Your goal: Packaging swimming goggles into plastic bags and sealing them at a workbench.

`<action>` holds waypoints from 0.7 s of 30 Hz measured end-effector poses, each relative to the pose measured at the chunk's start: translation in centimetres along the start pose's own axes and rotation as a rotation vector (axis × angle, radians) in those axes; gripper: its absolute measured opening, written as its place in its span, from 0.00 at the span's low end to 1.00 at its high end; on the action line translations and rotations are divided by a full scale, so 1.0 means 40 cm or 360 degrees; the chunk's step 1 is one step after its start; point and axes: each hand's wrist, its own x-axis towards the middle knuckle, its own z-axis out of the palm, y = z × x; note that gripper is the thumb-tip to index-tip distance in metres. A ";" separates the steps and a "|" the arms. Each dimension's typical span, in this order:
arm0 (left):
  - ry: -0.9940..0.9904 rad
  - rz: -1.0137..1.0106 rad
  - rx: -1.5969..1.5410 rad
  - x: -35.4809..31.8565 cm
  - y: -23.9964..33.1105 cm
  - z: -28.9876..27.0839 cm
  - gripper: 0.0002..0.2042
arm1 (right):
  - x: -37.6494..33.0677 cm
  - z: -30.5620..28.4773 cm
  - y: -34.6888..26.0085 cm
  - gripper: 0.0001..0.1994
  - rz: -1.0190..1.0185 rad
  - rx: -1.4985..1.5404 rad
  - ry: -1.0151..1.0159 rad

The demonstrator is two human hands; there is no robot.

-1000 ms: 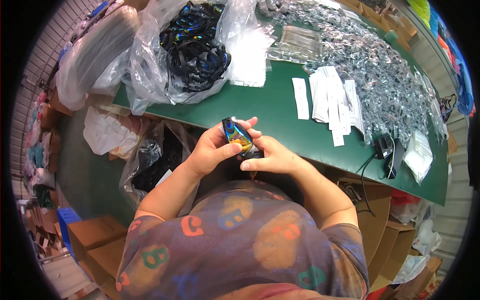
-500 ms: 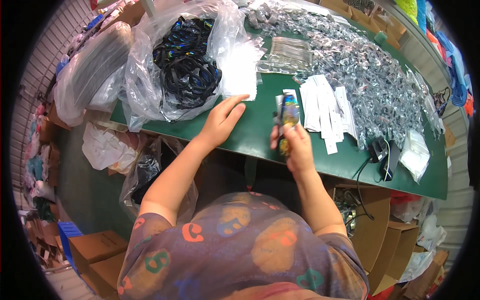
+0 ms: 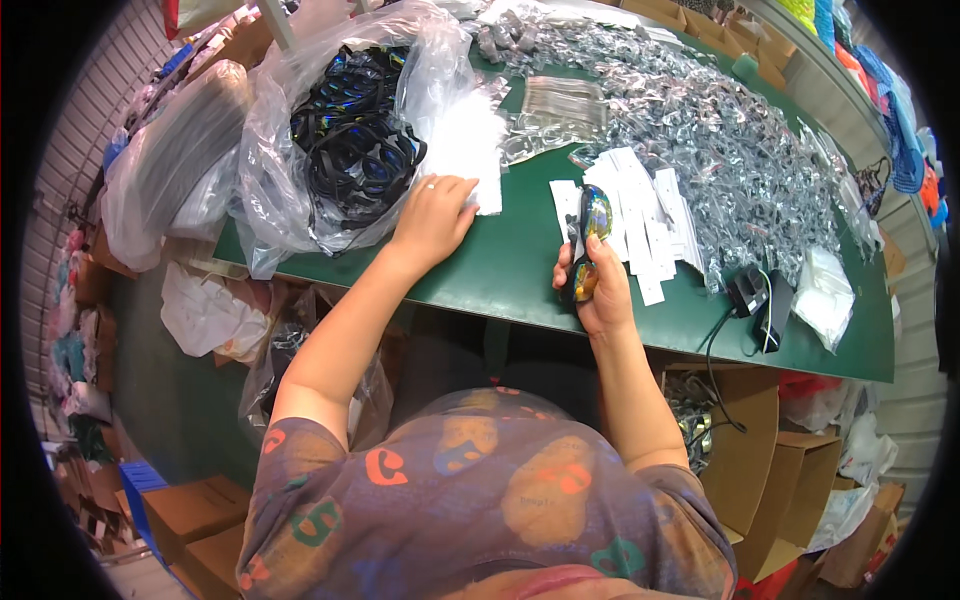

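In my right hand [image 3: 603, 285] I hold a pair of swim goggles [image 3: 594, 230] with shiny mirrored lenses, upright above the table's front part. The thumb and fingers close round its lower end. My left hand [image 3: 435, 220] rests at the near left edge of a stack of white sheets [image 3: 488, 150], fingers stretched out and nothing visible in them. Just left of that hand, a large clear plastic bag [image 3: 265, 180] gapes around a heap of black-strapped goggles [image 3: 365, 165], some lenses glinting blue. Behind my right hand lie loose white paper strips [image 3: 640, 215], fanned out.
A wide heap of small clear-wrapped pieces [image 3: 740, 150] covers the green table's [image 3: 480, 270] right and back. Flat clear pouches [image 3: 563, 105] lie at its left edge. A black adapter with cable [image 3: 748, 293] and a white packet [image 3: 825, 295] sit front right. Cardboard boxes [image 3: 745, 450] stand below.
My left hand has come down onto the white stack's near edge. My right hand has turned the goggles so their lenses show more clearly. The whole view has shifted slightly.
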 end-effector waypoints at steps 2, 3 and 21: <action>0.0019 0.0035 -0.0014 -0.021 -0.006 0.005 0.16 | 0.002 -0.005 0.004 0.15 0.0024 0.0020 0.0013; 0.0051 0.0067 -0.0024 -0.027 -0.005 0.003 0.14 | 0.004 -0.004 0.002 0.16 0.0020 0.0012 -0.0012; -0.0287 0.0150 -0.0053 -0.209 0.151 -0.138 0.37 | 0.001 -0.001 0.001 0.17 0.0077 -0.0070 -0.0080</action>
